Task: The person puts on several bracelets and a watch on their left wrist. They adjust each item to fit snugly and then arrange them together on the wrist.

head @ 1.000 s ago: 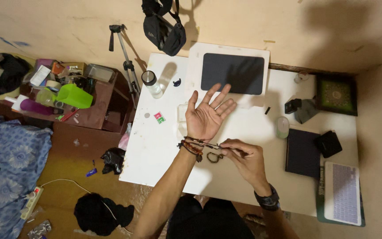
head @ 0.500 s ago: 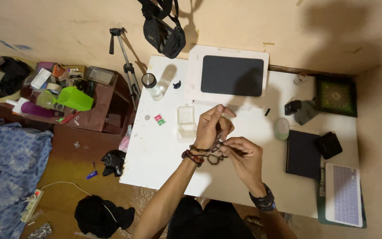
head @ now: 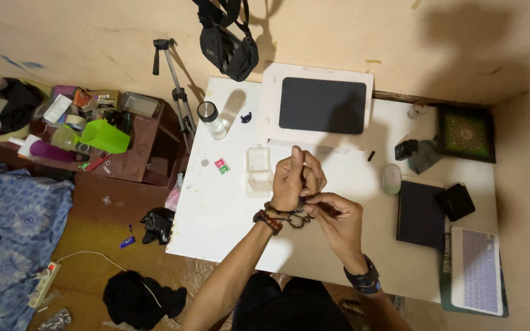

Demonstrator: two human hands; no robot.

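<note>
At the middle of the white table (head: 216,208), a beaded bracelet (head: 286,216) hangs around the left wrist, dark beads looped loosely below the palm, beside brown bands already on that wrist. A second ago the left hand (head: 295,178) was spread flat with fingers fanned toward twelve o'clock; half a second ago it had begun to curl, and now it is folded into a loose fist, fingers bent in, holding nothing that can be made out. The right hand (head: 332,220), at four o'clock from the left, has stayed on the bracelet throughout; its fingers are pinched shut on the beads at the wrist, and a dark watch (head: 363,279) sits on its own wrist. Just at ten o'clock from the left hand lies a small clear plastic box (head: 259,165), square and see-through. Farther toward nine o'clock is a tiny red and green packet (head: 221,165), flat on the table, with a coin-like disc near it. At twelve o'clock a dark tablet (head: 321,105) rests on a white rectangular box. A clear bottle with a dark lid (head: 211,119) stands at eleven o'clock. Toward three o'clock lie a pale mouse (head: 391,178), a black notebook (head: 418,214) and a white keyboard (head: 476,270). A dark green framed square (head: 466,133) sits at two o'clock by the wall.
</note>
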